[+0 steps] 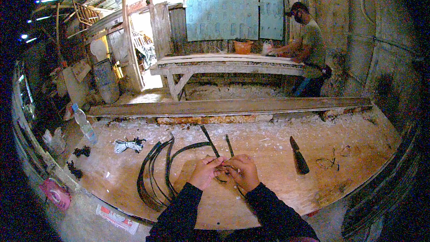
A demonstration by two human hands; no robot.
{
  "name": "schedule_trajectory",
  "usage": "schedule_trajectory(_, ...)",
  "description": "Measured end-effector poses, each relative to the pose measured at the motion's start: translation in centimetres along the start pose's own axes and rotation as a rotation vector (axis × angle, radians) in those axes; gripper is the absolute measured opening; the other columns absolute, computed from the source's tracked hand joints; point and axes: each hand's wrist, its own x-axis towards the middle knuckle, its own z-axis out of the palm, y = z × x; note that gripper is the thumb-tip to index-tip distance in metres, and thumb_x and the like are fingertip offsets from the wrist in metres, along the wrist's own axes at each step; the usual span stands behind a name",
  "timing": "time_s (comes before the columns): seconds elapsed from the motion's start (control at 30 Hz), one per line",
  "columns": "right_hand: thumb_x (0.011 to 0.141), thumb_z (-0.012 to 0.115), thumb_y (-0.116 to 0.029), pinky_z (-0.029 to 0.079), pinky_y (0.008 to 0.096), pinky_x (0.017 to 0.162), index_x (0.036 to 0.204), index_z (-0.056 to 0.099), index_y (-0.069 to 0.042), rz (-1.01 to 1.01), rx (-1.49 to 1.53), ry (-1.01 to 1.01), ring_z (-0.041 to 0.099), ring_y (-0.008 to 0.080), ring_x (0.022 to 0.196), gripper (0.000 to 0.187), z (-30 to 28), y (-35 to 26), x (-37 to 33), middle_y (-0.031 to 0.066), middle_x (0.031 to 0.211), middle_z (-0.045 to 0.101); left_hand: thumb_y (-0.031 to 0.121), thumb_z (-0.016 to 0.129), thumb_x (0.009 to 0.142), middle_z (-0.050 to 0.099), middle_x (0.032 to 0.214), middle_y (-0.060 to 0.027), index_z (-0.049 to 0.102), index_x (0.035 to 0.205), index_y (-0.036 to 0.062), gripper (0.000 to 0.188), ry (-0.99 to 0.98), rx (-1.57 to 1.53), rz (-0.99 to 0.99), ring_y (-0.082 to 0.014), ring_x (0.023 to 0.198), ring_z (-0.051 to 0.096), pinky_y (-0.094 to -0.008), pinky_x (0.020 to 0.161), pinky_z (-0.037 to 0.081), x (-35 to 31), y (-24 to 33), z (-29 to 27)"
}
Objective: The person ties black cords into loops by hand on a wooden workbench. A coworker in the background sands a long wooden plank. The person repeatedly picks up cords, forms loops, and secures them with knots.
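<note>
Close together over the near middle of the wooden table point(268, 188), my left hand point(204, 172) and my right hand point(244, 171) both have their fingers closed on a dark flat strip point(209, 141). One end of it stands out beyond my fingers. Where my fingertips meet, the detail is too small to make out. Left of my hands, more dark strips point(142, 175) lie curved in loose loops on the wood. To the right rests a dark, pointed, knife-like tool point(299, 156), apart from both hands.
A white cord bundle point(129, 145), black cord bundles point(81, 151) and a plastic bottle point(83, 123) are at the left. Thin dark strands point(328, 163) lie at the right. A long plank point(233, 106) edges the table's far side. Another person point(311, 40) works at a bench point(224, 65) beyond.
</note>
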Motion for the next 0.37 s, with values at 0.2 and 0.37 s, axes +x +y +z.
schedule_trajectory(0.2, 0.069, 0.06, -0.006, 0.041, 0.0312, 0.073, 0.08, 0.061, -0.006, 0.251, 0.391, -0.024, 0.054, 0.0217, 0.08, 0.011, 0.8, 0.5, -0.3, 0.0083, 0.078, 0.057, 0.015, 0.053, 0.08, 0.057, 0.078, -0.0044, 0.057, 0.089, -0.0008, 0.019, -0.049, -0.103, -0.031, -0.0133, 0.074, 0.056, -0.0277, 0.065, 0.047, 0.4, -0.4, -1.0)
schedule_trajectory(0.37, 0.078, 0.056, -0.012, 0.041, 0.0336, 0.081, 0.09, 0.059, -0.008, 0.642, 0.959, -0.119, 0.054, 0.0231, 0.084, 0.014, 1.0, 1.6, -0.7, 0.0076, 0.083, 0.057, 0.015, 0.052, 0.08, 0.057, 0.08, -0.0042, 0.056, 0.092, 0.0001, 0.02, -0.087, -0.063, 0.001, -0.0147, 0.076, 0.056, -0.0283, 0.065, 0.047, 1.3, -1.7, -2.1)
